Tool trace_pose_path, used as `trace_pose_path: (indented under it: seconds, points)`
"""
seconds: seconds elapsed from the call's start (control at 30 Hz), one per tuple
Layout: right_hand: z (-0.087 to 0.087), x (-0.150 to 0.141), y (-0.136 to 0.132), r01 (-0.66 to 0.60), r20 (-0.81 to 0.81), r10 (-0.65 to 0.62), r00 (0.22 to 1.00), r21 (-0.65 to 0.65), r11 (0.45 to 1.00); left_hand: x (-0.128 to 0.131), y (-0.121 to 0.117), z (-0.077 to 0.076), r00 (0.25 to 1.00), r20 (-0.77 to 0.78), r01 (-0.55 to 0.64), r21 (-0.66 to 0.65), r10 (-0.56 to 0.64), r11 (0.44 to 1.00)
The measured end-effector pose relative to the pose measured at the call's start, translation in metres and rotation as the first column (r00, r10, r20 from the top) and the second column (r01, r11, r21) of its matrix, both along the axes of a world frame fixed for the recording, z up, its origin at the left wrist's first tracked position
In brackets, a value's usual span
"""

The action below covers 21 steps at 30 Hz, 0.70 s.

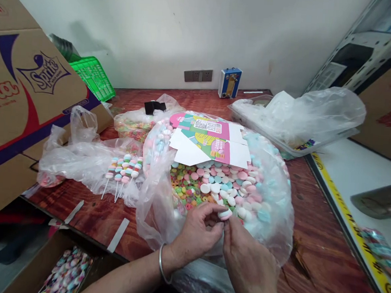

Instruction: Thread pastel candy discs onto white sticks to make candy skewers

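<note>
My left hand (200, 228) is closed, with finger and thumb pinching a small pink and white candy (224, 214). Pressed together just below and beside it are the fingers of my right hand (250, 257); whatever they grip is hidden. Both hands are over a large open plastic bag (153, 219) full of candy. Inside lie pink, white and blue candy discs (224, 184) and, to the left, small coloured candy rings (187, 188). A flat printed card box (212, 141) rests across the far part. Left of the bag, several stacked candies on white sticks (123, 170) lie on plastic.
Beside the table (315, 208), a carton (62, 271) holds many candies at lower left. A large cardboard box (28, 85) and green basket (95, 78) stand left. Right are a clear tray (292, 149) and metal cylinder (381, 199). A blue box (229, 83) stands by the wall.
</note>
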State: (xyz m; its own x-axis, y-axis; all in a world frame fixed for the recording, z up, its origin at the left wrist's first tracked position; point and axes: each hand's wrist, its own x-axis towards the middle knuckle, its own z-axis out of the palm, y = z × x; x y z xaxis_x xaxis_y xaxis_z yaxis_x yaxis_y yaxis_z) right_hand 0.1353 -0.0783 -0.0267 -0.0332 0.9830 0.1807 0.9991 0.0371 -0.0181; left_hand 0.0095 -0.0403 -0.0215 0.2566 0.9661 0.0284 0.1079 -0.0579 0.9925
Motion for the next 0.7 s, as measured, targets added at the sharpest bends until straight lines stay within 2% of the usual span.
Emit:
trace_pose_path:
  seconds: [0.07, 0.13, 0.23, 0.3, 0.4, 0.63, 0.7]
  points:
    - [0.004, -0.005, 0.007, -0.011, 0.006, 0.011, 1.0, -0.042, 0.999, -0.018, 0.0, 0.004, 0.983, -0.181, 0.006, 0.096, 0.012, 0.995]
    - [0.008, -0.01, 0.013, -0.046, 0.017, 0.047, 0.999, -0.026, 0.999, -0.041, 0.007, 0.01, 0.924, -0.353, -0.071, 0.222, 0.148, 0.973]
    - [0.015, -0.017, 0.023, -0.107, 0.041, 0.107, 0.993, 0.005, 0.994, -0.074, 0.024, 0.016, 0.763, -0.516, -0.158, 0.437, 0.39, 0.886]
    - [0.019, -0.023, 0.032, -0.142, 0.045, 0.142, 0.989, -0.01, 0.99, -0.089, 0.035, 0.017, 0.678, -0.581, -0.122, 0.516, 0.451, 0.848]
    - [0.025, -0.034, 0.047, -0.169, 0.04, 0.171, 0.985, -0.048, 0.984, -0.095, 0.042, 0.014, 0.618, -0.641, -0.069, 0.532, 0.455, 0.844]
    - [0.033, -0.047, 0.067, -0.212, 0.07, 0.223, 0.972, -0.144, 0.967, -0.081, 0.039, 0.012, 0.484, -0.764, 0.003, 0.488, 0.425, 0.873]
    - [0.04, -0.046, 0.07, -0.227, 0.076, 0.243, 0.967, -0.176, 0.958, -0.079, 0.038, 0.012, 0.466, -0.777, 0.006, 0.48, 0.423, 0.877]
